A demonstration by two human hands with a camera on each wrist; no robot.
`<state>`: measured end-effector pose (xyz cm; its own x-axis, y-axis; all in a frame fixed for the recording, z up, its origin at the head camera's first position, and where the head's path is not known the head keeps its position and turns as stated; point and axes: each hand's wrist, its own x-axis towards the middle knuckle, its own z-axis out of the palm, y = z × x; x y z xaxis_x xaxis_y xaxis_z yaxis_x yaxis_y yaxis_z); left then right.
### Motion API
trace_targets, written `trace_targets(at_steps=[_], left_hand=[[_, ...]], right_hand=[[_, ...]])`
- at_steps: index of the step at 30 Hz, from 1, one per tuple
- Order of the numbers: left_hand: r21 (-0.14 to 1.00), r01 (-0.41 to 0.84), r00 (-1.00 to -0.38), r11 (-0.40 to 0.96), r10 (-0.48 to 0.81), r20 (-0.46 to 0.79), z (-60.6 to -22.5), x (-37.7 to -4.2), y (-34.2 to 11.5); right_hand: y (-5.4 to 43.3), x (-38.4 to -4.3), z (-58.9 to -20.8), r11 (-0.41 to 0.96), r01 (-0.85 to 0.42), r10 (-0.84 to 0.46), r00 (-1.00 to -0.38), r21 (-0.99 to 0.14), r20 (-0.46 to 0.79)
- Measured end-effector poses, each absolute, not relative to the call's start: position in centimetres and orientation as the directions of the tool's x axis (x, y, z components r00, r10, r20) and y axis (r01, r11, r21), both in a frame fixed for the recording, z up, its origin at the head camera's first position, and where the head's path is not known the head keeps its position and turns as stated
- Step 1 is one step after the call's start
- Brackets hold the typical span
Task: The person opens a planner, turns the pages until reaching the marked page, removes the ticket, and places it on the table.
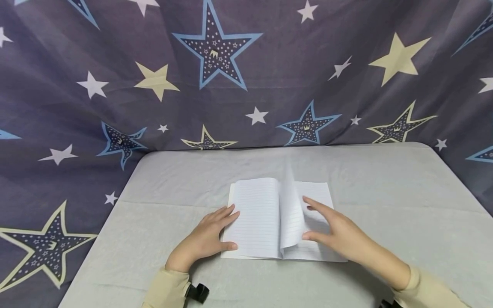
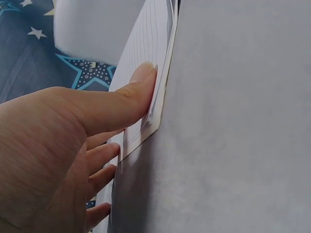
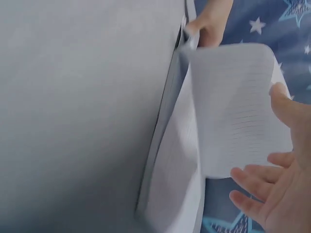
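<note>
A notebook with lined white pages lies open on the grey-covered table. One leaf stands up from its spine, curved and slightly blurred. My left hand rests at the left edge of the notebook, its thumb on the page near the lower corner and its fingers along the side edge. Over the right-hand page, my right hand has thumb and fingers spread apart, close to the raised leaf. In the right wrist view its thumb overlaps the leaf's outer edge; whether it touches cannot be told.
A light grey cloth covers the table. Behind and beside it hangs a dark curtain printed with stars. Black straps sit at both wrists over beige sleeves.
</note>
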<state>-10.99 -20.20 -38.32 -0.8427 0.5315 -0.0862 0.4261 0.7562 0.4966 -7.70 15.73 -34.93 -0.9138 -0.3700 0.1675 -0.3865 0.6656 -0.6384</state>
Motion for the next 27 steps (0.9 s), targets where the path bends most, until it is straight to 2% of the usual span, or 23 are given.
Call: trace_targets(at_steps=[7,15,19,27], left_hand=[[0.5,0.425,-0.843,0.754,0.532,-0.086,-38.2,-11.0,-20.4],[0.493,0.405,-0.86,0.77,0.504,-0.081,-37.8,-11.0,-21.0],[0.461,0.387,-0.882,0.799,0.467,-0.07,-37.4,-11.1,-21.3],[0.434,0.345,-0.915,0.832,0.402,-0.042,-37.3,-11.1,-20.9]], right_hand=[[12.3,-7.8,-35.2,0.615,-0.541,-0.506,-0.829,-0.574,0.239],[10.3,-6.9,-36.4,0.643,-0.6,-0.641,-0.762,-0.477,0.093],[10.2,-6.6,-36.6,0.632,-0.637,-0.676,-0.732,-0.441,0.089],[10.6,-6.5,-36.8,0.605,-0.663,-0.719,-0.693,-0.44,0.056]])
